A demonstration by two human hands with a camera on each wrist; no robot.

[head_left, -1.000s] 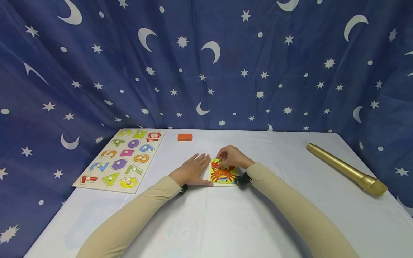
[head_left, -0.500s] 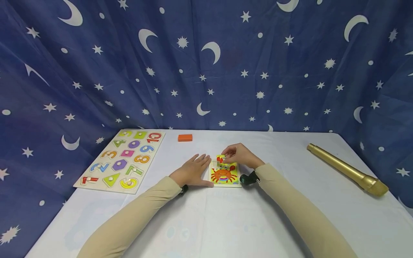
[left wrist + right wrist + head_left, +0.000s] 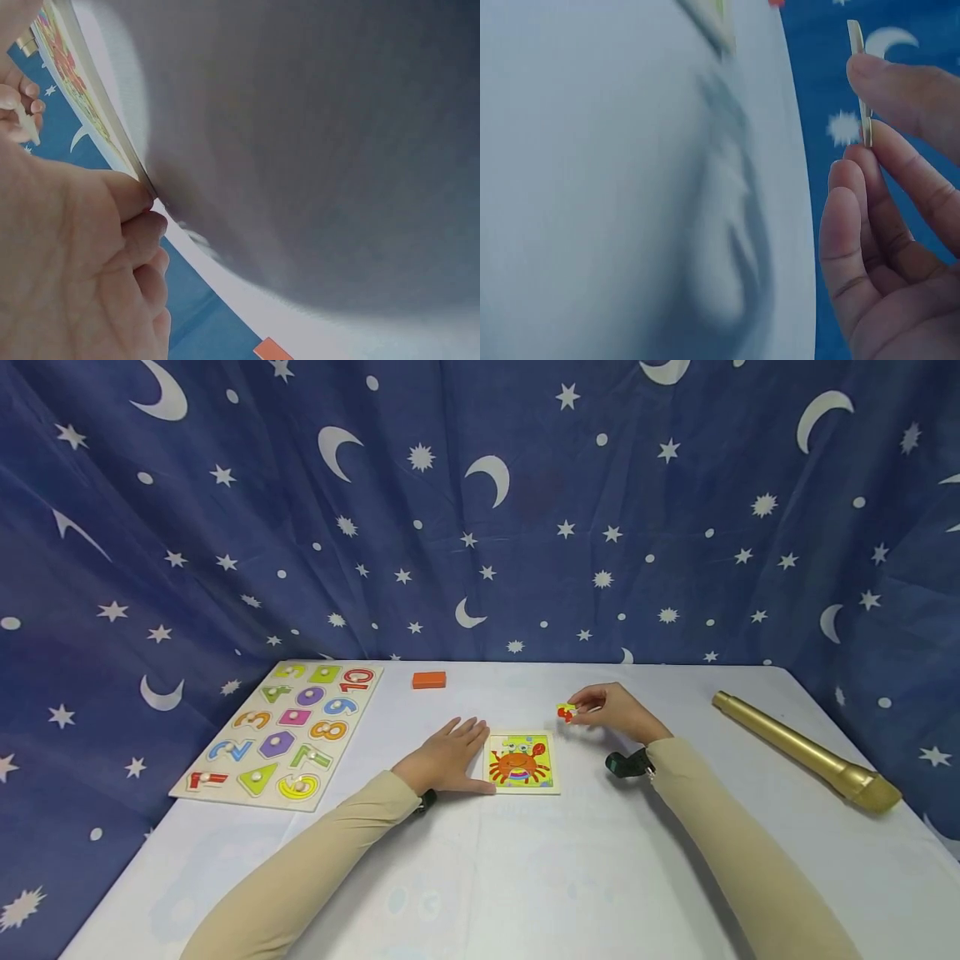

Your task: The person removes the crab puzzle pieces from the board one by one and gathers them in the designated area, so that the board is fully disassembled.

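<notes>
A small square jigsaw puzzle of an orange crab lies in a pale wooden frame (image 3: 556, 768) on the table. My left hand (image 3: 445, 760) rests flat at its left side, fingers spread, thumb along the lower left corner. In the left wrist view the fingertips are right at the frame's edge (image 3: 112, 112). My right hand (image 3: 618, 710) pinches a yellow and red puzzle piece (image 3: 564, 713) between thumb and fingers, up and right of the frame. The right wrist view shows this puzzle piece (image 3: 867, 129) edge-on, thin and pale. The puzzle's upper left corner shows a pale gap.
A wooden number-and-shape peg board (image 3: 311, 781) lies at the left. An orange block (image 3: 429, 680) sits near the table's back edge. On the right rests a gold microphone (image 3: 802, 750). A blue curtain (image 3: 570, 468) with moons and stars hangs behind the white table (image 3: 480, 877).
My right hand has lifted the puzzle piece out of the puzzle's upper left and carried it to the right and back. My left hand has stayed in place.
</notes>
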